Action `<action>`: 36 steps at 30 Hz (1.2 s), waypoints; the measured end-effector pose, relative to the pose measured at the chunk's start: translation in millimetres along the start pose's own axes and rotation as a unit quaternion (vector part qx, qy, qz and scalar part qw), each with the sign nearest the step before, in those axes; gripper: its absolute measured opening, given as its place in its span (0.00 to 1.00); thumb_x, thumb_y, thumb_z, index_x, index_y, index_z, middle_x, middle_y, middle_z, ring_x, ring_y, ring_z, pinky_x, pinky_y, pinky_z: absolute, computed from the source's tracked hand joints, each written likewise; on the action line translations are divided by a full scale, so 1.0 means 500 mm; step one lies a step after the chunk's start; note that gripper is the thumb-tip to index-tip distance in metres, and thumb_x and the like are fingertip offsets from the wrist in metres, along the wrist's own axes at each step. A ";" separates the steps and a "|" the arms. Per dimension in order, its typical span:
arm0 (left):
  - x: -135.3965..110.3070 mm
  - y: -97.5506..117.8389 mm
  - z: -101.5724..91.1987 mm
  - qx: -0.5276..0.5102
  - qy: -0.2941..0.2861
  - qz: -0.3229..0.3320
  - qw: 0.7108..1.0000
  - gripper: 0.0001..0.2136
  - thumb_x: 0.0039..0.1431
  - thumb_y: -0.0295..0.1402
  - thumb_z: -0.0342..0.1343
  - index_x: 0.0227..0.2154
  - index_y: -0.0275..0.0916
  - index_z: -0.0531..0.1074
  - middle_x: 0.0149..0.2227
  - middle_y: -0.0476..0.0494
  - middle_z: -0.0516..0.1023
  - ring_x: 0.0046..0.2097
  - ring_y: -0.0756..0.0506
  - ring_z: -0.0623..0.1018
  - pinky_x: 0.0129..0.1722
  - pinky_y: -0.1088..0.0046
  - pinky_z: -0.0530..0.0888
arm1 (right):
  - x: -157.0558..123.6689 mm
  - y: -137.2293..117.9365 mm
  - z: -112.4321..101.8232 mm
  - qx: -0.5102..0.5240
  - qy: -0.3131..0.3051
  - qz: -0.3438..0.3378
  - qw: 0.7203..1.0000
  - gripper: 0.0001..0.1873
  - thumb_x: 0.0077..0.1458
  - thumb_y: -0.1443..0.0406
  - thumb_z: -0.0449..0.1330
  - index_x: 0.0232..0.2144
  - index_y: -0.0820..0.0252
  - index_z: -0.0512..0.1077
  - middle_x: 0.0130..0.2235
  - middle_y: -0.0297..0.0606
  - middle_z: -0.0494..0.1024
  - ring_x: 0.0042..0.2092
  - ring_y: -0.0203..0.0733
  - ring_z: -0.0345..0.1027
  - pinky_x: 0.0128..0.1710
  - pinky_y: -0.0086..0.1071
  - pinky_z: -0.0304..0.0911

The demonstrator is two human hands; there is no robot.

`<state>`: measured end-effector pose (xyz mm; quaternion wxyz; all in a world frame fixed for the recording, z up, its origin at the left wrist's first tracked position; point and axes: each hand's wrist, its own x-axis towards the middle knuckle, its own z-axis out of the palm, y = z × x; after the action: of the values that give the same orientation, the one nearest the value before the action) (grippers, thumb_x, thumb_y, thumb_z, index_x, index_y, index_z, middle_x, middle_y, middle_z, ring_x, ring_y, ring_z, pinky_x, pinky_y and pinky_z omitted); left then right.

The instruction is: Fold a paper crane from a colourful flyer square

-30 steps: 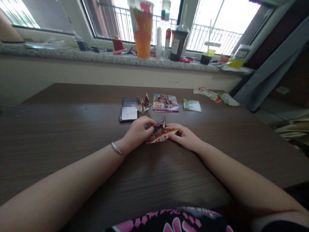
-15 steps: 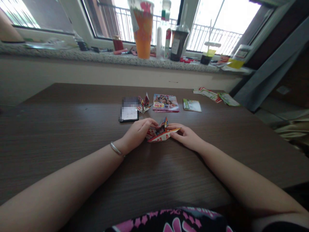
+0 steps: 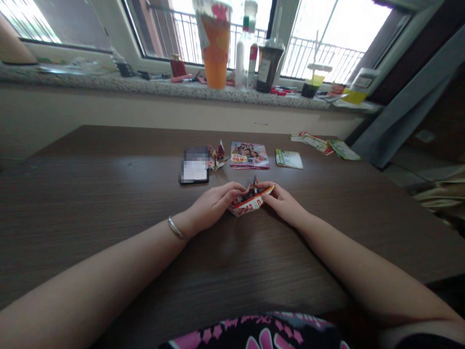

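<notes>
The folded paper (image 3: 250, 202) is at mid-table, pinched at its left end by the left hand (image 3: 214, 204) and at its right corner by the right hand (image 3: 285, 204), thumbs against fingers. The left fingers hide that end; whether the paper touches the table (image 3: 232, 271) is unclear. Just beyond lie a pixelated phone-like slab (image 3: 195, 173), a paper bird (image 3: 217, 157) close beside it, leaflets (image 3: 250, 154) and a small stack of paper (image 3: 289, 158). Cups (image 3: 216, 58) line the windowsill (image 3: 145, 88).
</notes>
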<state>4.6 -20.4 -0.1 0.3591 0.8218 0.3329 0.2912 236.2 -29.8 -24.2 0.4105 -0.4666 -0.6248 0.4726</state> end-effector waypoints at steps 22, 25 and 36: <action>0.015 -0.055 0.021 -0.063 0.125 -0.031 0.990 0.51 0.49 0.54 0.59 0.66 0.34 0.37 0.65 0.23 0.49 0.66 0.31 0.54 0.63 0.47 0.51 | 0.007 -0.002 0.007 0.152 0.123 0.044 0.980 0.21 0.47 0.57 0.64 0.43 0.57 0.68 0.43 0.39 0.77 0.44 0.42 0.72 0.51 0.43 0.65; 0.016 -0.045 0.026 -0.135 0.107 -0.044 0.984 0.55 0.48 0.48 0.63 0.65 0.35 0.29 0.63 0.22 0.54 0.64 0.32 0.59 0.63 0.46 0.53 | 0.008 -0.001 0.006 0.164 0.131 0.043 0.977 0.21 0.47 0.56 0.64 0.43 0.56 0.68 0.44 0.39 0.77 0.45 0.43 0.72 0.50 0.42 0.66; 0.019 -0.031 0.037 -0.169 0.131 -0.035 0.976 0.48 0.53 0.30 0.62 0.65 0.35 0.30 0.53 0.30 0.71 0.55 0.39 0.72 0.59 0.51 0.64 | 0.008 0.016 0.006 0.039 0.073 -0.023 0.996 0.26 0.51 0.56 0.62 0.51 0.58 0.65 0.50 0.45 0.75 0.49 0.46 0.70 0.54 0.46 0.63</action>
<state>18.8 -12.5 -20.4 0.4557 0.6921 0.3513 0.4359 233.9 -25.8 -32.2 0.4836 -0.4688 -0.5854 0.4514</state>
